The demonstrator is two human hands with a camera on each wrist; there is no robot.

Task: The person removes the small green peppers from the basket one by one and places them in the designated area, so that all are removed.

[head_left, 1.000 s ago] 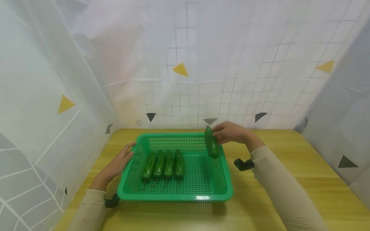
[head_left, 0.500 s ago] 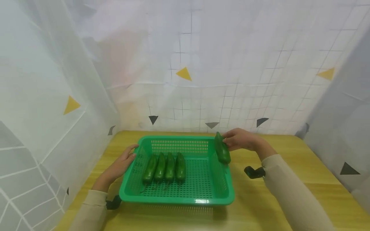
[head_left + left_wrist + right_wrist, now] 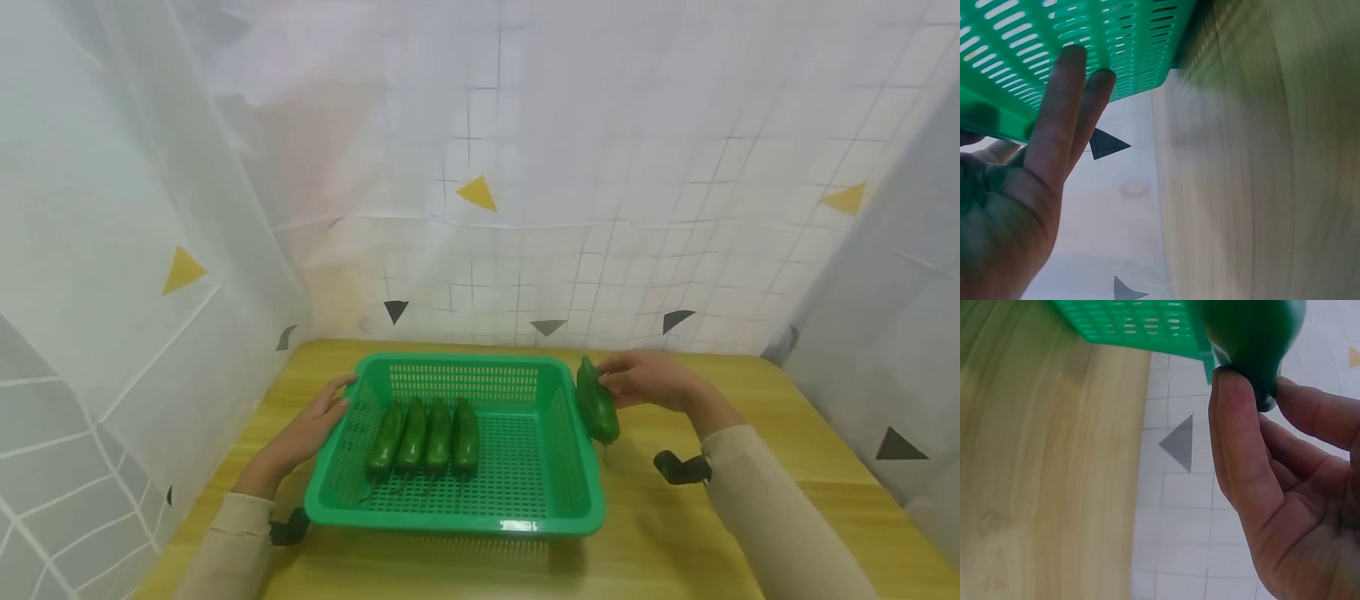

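In the head view, my right hand (image 3: 649, 381) pinches a glossy green chili pepper (image 3: 597, 408) just outside the right rim of a green plastic basket (image 3: 450, 522). The right wrist view shows thumb and fingers on the tapered end of the pepper (image 3: 1254, 337), its stem side out of that view. At the basket's left rim, my left hand (image 3: 311, 425) rests with fairly straight fingers. Two of its fingers (image 3: 1060, 119) lie against the slotted outer wall in the left wrist view. Several more green chili peppers (image 3: 423, 442) lie side by side in the basket's left half, stems toward me.
The basket stands on a yellow wood-grain table (image 3: 750, 475). A white patterned sheet (image 3: 525, 150) hangs behind the table and along both sides. Black camera mounts (image 3: 682, 467) sit at both wrists.
My right hand has carried the chili pepper rightward and down, from over the basket's right end to outside its rim. My left hand has stayed at the left rim.
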